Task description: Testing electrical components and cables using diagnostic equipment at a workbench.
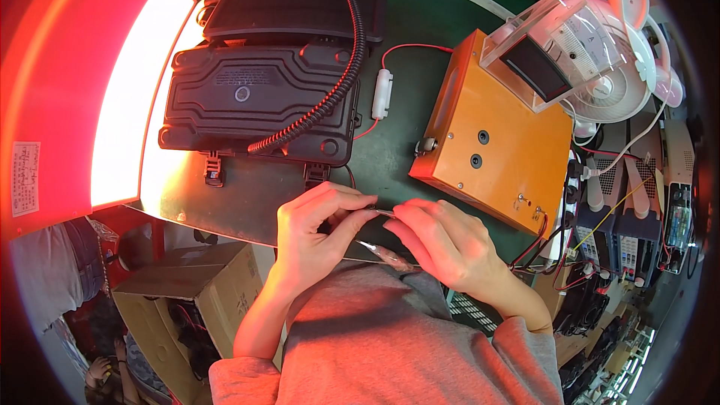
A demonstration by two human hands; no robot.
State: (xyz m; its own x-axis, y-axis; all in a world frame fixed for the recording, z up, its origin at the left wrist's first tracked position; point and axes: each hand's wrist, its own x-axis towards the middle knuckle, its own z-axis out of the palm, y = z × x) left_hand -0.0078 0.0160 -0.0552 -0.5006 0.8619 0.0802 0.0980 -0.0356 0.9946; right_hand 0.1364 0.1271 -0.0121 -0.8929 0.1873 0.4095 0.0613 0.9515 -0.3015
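Note:
Close in front of my body, at the table's near edge, my two hands nearly meet. My left hand [319, 226] is closed in a pinch, a tiny dark bit showing at its fingertips. A thin, pale sliver [384, 212] spans the small gap to my right hand [448, 240], whose thumb and fingers are also pinched together. What this small thing is cannot be made out. Just below the fingers, a clear plastic bag or wrapper [388, 256] shows between my hands, partly hidden by the right one.
A black hard case [259, 101] with a coiled cable [349, 79] lies ahead on the dark green table [394, 151]. A white inline holder [382, 95] sits on a red wire. To the right stand an orange metal box [495, 142], a clear-cased meter [555, 49] and a fan [609, 90].

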